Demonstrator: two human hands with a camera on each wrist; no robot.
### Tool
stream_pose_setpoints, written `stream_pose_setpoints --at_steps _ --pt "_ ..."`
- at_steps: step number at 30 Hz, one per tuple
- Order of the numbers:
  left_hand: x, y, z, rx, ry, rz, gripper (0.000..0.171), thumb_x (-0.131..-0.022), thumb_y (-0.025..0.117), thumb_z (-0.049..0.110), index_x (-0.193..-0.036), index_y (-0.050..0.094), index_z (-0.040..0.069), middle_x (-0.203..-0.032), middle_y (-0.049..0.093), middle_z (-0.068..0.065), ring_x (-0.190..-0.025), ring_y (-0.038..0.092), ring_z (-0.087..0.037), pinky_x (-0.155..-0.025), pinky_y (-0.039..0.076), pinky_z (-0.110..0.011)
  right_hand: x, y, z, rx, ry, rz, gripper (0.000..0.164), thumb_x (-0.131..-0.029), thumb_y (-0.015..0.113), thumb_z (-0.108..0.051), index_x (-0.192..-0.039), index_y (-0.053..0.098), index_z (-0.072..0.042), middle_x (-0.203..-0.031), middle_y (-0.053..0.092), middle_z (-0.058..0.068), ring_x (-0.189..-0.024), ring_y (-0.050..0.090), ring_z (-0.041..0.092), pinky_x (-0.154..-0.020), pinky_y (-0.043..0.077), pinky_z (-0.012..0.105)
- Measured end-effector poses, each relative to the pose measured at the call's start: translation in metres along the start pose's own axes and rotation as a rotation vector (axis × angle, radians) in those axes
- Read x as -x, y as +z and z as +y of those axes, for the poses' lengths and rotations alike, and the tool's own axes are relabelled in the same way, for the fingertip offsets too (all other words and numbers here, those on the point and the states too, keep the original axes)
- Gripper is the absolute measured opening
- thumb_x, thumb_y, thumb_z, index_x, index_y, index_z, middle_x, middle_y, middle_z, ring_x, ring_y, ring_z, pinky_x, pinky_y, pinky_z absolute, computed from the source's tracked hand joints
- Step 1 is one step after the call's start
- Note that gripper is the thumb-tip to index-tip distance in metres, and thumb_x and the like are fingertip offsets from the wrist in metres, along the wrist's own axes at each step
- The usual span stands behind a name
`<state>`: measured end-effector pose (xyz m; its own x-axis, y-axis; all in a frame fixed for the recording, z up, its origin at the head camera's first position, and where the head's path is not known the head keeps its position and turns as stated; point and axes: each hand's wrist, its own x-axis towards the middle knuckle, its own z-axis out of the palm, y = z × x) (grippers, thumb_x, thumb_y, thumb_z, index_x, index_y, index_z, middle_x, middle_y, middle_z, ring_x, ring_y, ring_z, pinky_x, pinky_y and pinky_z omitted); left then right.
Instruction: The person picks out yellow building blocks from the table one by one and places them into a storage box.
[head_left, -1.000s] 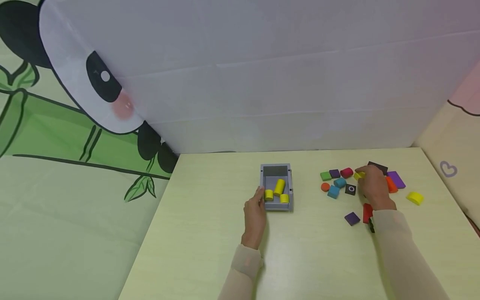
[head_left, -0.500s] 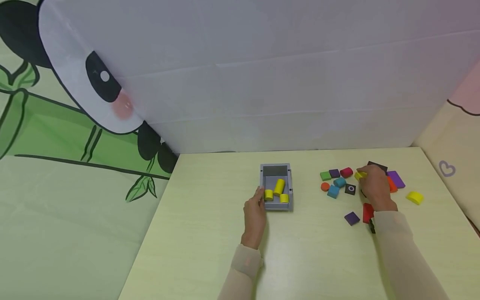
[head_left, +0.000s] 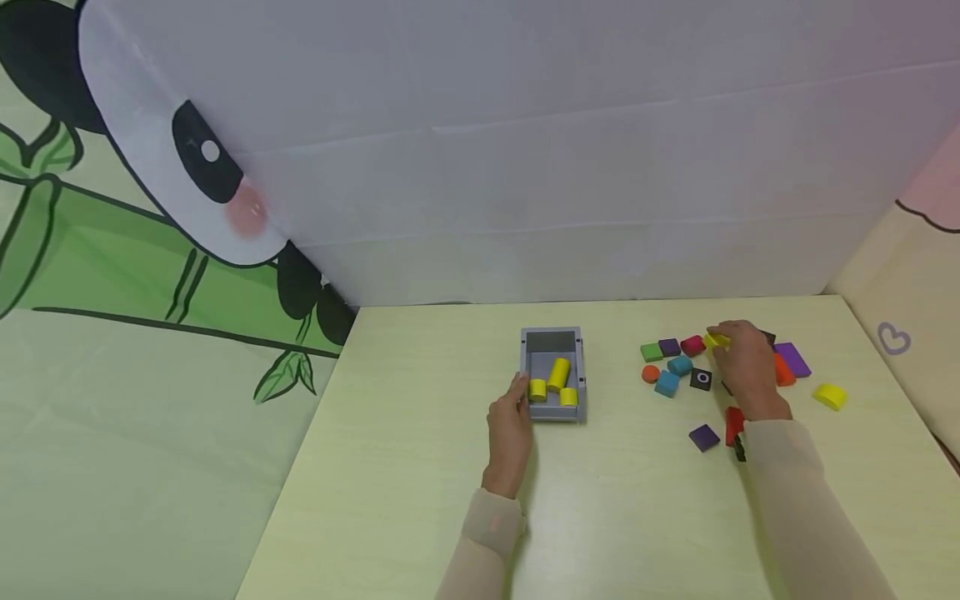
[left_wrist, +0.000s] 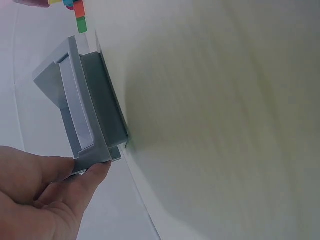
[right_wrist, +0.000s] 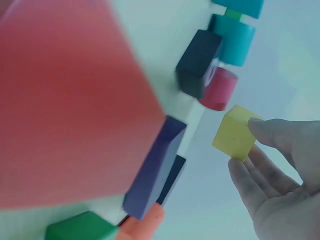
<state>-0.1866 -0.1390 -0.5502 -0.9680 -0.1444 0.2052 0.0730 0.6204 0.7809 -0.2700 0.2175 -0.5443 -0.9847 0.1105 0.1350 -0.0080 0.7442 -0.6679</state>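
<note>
With thumb and fingers, my left hand [head_left: 510, 433] grips the near left edge of a small grey box [head_left: 551, 414]. Inside the box lie a longer yellow cylinder [head_left: 558, 375] and two short yellow ones. My right hand [head_left: 750, 375] is over the scattered blocks at the right and pinches a yellow block [right_wrist: 235, 132] between thumb and fingertips. In the right wrist view this block has flat faces like a cube. A crimson cylinder [head_left: 693, 345] lies just left of it. The left wrist view shows the grey box [left_wrist: 105, 100] tilted in that picture, thumb and finger on its rim.
Around the right hand lie blue blocks [head_left: 667, 383], a green block [head_left: 651, 352], an orange disc [head_left: 650, 374], a black block with a white ring [head_left: 701, 379], a dark purple block [head_left: 704, 437], a red block [head_left: 734, 426], a purple block [head_left: 792, 359] and a yellow arch-like block [head_left: 830, 396].
My right hand has shifted slightly up and left, the yellow block in its fingers moving toward the crimson cylinder. The left hand and grey box stay where they were.
</note>
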Motion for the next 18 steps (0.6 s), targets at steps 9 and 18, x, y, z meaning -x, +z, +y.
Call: stream_pose_setpoints --at_steps 9,18 --pt "-0.004 0.003 0.002 -0.004 -0.001 0.015 0.041 -0.102 0.06 -0.011 -0.142 0.062 -0.003 -0.147 0.059 -0.017 -0.137 0.056 -0.03 -0.106 0.053 -0.039 -0.008 0.008 -0.021 -0.07 -0.062 -0.028 0.032 -0.101 0.061 0.008 -0.132 0.065 0.014 -0.143 0.053 0.037 -0.133 0.047 0.059 -0.109 0.046 0.07" --pt "-0.009 0.009 0.002 -0.011 -0.015 0.032 0.04 -0.102 0.061 -0.01 -0.141 0.064 -0.001 -0.145 0.06 -0.016 -0.137 0.057 -0.028 -0.106 0.053 -0.039 -0.017 0.02 -0.039 -0.077 -0.161 -0.048 0.034 -0.098 0.065 0.01 -0.131 0.067 0.012 -0.141 0.056 0.034 -0.129 0.052 0.056 -0.107 0.047 0.069"
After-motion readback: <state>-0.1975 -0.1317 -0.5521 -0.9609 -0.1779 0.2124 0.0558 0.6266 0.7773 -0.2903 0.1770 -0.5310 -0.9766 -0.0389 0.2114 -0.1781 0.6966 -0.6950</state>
